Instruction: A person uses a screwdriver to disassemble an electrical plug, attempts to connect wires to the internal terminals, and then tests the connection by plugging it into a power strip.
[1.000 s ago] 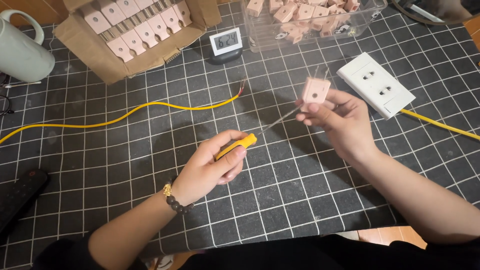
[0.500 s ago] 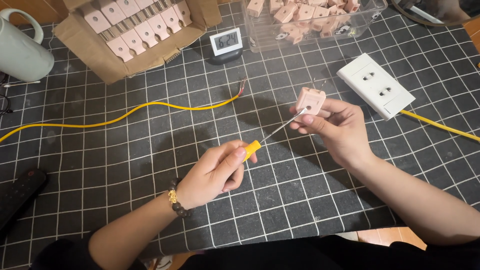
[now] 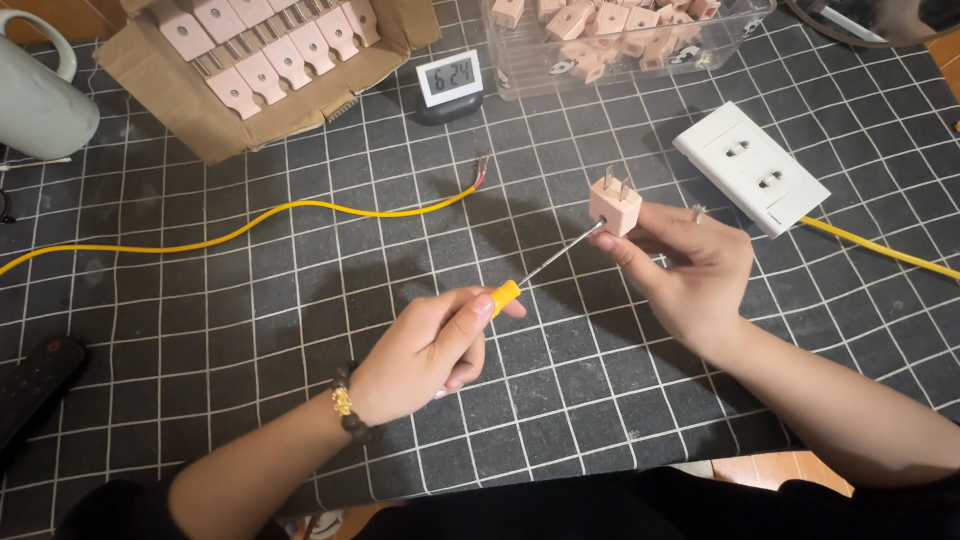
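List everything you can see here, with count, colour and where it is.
plug: one, pink, in right hand
screwdriver: one, yellow handle, tip at plug
cable: one, yellow, left of centre
socket plate: one, white, right
clock: one, white, top centre
cardboard box: one, brown, holds pink plugs, top left
clear tub: one, holds pink plugs, top
mug: one, pale green, far left
cutting mat: one, black, gridded
left hand: on screwdriver
right hand: holds plug

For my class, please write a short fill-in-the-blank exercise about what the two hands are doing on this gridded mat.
1. The left hand holds a screwdriver with a ____ handle.
2. The right hand holds a pink plug with ____ metal prongs.
3. The screwdriver's tip meets the ____.
4. The loose cable on the mat is ____.

Missing words: yellow; two; plug; yellow
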